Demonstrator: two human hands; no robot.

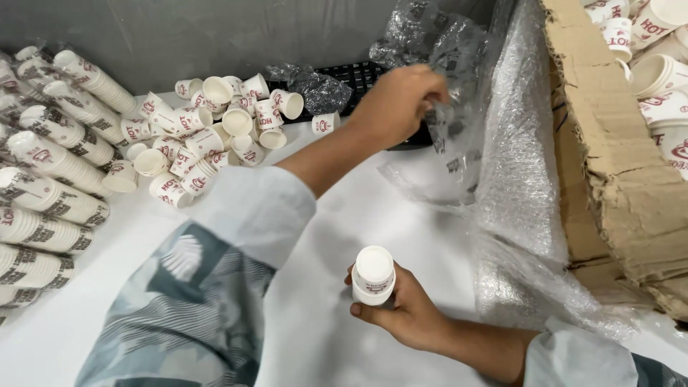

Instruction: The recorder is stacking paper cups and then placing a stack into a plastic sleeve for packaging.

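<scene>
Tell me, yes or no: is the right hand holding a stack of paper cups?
Yes, the right hand grips a short stack of white paper cups upright above the white table.

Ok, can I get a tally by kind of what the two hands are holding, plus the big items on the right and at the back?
Short stack of white paper cups, in the right hand: 1
Clear plastic bag, pinched by the left hand: 1
Torn cardboard box: 1
Black keyboard: 1
Total: 4

a white table [86, 315] under even light; a grey wall [215, 36] stands behind it
</scene>
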